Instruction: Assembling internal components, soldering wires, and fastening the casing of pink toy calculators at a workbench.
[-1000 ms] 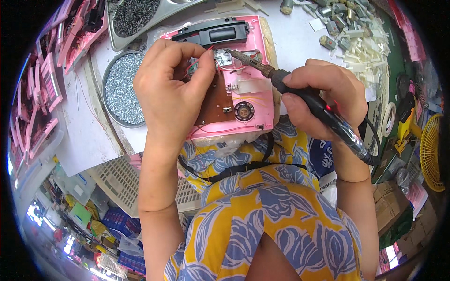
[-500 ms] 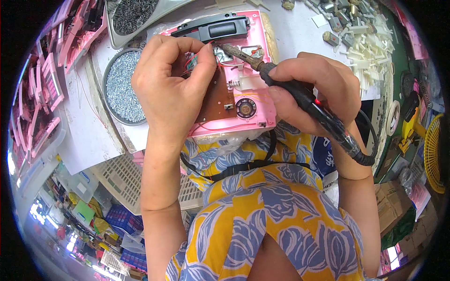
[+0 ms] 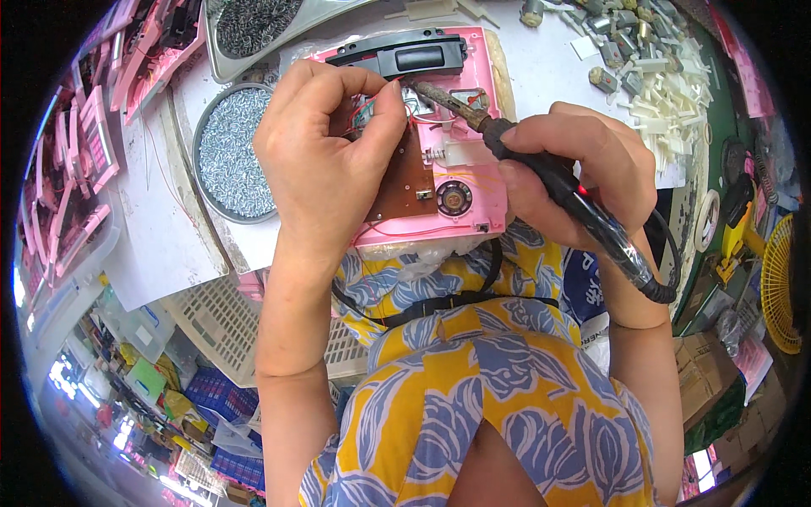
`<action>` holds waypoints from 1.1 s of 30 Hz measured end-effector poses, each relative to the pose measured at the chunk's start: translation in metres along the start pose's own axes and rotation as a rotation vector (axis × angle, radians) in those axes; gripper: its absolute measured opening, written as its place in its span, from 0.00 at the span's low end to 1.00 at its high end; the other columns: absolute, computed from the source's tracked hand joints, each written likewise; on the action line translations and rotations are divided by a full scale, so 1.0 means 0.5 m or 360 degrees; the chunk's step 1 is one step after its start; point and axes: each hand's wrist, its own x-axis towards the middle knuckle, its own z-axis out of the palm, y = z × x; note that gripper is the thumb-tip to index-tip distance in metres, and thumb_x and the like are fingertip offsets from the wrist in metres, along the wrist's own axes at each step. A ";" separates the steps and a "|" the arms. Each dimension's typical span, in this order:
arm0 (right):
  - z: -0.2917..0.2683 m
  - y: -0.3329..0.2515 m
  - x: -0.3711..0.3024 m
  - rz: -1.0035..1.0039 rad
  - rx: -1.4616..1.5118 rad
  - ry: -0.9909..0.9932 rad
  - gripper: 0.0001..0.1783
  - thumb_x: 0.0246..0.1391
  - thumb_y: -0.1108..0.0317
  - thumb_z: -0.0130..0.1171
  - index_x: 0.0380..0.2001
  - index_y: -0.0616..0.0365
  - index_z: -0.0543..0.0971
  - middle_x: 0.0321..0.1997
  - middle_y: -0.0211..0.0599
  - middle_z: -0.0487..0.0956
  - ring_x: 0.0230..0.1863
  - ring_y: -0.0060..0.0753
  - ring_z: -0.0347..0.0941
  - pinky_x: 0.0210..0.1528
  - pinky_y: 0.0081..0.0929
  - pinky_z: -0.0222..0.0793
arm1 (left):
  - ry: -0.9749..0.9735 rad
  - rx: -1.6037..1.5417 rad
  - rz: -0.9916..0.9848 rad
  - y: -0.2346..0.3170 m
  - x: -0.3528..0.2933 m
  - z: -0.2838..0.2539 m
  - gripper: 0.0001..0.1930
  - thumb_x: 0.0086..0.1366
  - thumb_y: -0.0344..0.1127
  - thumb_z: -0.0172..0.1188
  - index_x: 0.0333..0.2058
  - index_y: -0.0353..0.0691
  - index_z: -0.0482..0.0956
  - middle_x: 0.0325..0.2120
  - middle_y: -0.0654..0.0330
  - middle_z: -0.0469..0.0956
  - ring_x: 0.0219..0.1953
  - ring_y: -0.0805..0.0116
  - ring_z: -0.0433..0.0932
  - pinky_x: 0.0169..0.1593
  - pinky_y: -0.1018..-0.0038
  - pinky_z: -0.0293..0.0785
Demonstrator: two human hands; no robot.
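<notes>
A pink plastic housing [image 3: 494, 182] lies in front of me, with a brown circuit board [image 3: 401, 190], a small round speaker [image 3: 454, 198] and a black plastic strip [image 3: 414, 57] on it. Over the board, my left hand [image 3: 325, 139] pinches a thin red wire [image 3: 400, 80] between thumb and forefinger. My right hand [image 3: 583, 160] grips a black-handled soldering iron [image 3: 541, 165], its red light lit. The iron's tip is close to the pinched wire end, below the black strip; whether they touch I cannot tell. Other thin wires are partly hidden behind my left fingers.
Left of the housing stands a round tray [image 3: 232, 156] of small screws, with a metal tray [image 3: 253, 25] of dark springs behind. Pink housings [image 3: 80, 160] are stacked far left. White plastic parts [image 3: 667, 110] and small motors [image 3: 604, 80] lie at right. A yellow fan [image 3: 779, 283] stands far right.
The housing, trays and loose parts appear slightly farther right in the picture. Both hands keep their holds, and the iron's tip stays beside the red wire.
</notes>
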 end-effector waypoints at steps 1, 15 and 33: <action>0.001 0.002 -0.001 -0.0019 0.0005 0.0003 0.13 0.45 0.76 0.70 0.36 0.61 0.80 0.23 0.35 0.79 0.20 0.32 0.75 0.23 0.25 0.69 | -0.0003 -0.0012 -0.0005 -0.002 0.000 0.000 0.05 0.51 0.26 0.70 0.25 0.38 0.82 0.19 0.64 0.70 0.20 0.74 0.68 0.24 0.75 0.63; 0.002 0.012 -0.011 -0.0083 0.0008 -0.0026 0.15 0.50 0.71 0.70 0.40 0.64 0.78 0.20 0.34 0.78 0.16 0.25 0.69 0.18 0.22 0.60 | -0.0067 -0.0043 -0.0050 -0.002 -0.002 -0.005 0.05 0.54 0.26 0.70 0.26 0.36 0.82 0.21 0.65 0.71 0.21 0.77 0.67 0.26 0.78 0.62; -0.004 -0.003 0.002 0.0028 -0.0006 0.0001 0.14 0.42 0.78 0.70 0.35 0.60 0.81 0.24 0.34 0.80 0.20 0.34 0.76 0.24 0.26 0.72 | -0.0003 0.0024 0.0024 -0.003 -0.002 0.000 0.05 0.52 0.26 0.70 0.26 0.38 0.82 0.21 0.63 0.72 0.21 0.72 0.69 0.25 0.75 0.65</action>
